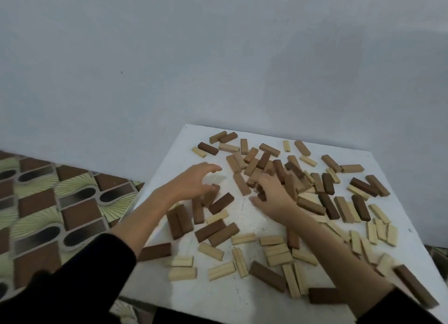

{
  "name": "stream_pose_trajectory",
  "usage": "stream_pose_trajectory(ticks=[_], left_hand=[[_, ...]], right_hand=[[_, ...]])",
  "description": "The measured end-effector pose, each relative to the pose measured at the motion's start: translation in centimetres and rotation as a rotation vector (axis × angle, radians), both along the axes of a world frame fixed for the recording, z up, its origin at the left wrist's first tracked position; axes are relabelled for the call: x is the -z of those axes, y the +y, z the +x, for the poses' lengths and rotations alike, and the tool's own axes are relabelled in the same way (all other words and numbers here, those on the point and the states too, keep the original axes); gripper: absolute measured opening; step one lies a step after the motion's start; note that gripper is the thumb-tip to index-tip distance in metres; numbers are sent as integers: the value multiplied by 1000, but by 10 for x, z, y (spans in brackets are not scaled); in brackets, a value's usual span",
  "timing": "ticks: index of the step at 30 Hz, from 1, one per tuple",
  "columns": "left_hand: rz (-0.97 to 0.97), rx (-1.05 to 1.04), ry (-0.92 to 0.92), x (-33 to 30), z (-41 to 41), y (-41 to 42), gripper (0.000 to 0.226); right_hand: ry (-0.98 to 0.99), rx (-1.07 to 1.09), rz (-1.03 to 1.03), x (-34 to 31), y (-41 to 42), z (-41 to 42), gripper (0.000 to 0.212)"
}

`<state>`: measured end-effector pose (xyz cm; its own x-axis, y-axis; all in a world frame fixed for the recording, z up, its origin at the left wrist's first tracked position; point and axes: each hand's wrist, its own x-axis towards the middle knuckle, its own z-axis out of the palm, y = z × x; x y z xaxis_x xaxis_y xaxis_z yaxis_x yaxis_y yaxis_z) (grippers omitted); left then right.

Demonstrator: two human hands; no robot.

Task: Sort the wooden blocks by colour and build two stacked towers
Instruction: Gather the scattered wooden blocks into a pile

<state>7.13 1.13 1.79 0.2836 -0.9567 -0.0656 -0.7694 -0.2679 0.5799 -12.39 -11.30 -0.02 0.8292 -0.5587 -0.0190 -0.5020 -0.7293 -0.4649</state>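
Left hand (194, 180) above left part of block scatter, fingers (213, 168) spread and arched, thumb tip touching or just over dark brown block (210, 197) (motion blur, contact unclear). Right hand (271, 192) at near edge of central heap of wooden blocks (278, 173), fingers curled down among mid-brown pieces; whether they pinch one, cannot tell. Pale blocks (276, 253) lie flat nearer person. White surface (232, 297) set against plain grey-blue wall (169, 57); patterned floor (48, 202) to left.
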Motion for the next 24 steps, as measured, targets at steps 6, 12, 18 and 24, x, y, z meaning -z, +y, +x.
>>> stream_pose_trajectory(ticks=[6, 12, 18, 24], left_hand=[[180, -61, -66, 18, 31, 77, 47], [222, -153, -74, 29, 39, 111, 51], [193, -166, -75, 37, 31, 111, 47], [60, -239, -73, 43, 29, 103, 30]], right_hand=[[58, -377, 17, 14, 33, 42, 68], [246, -501, -166, 16, 45, 76, 87], [333, -536, -212, 15, 41, 92, 73], [332, -422, -229, 13, 32, 90, 63]])
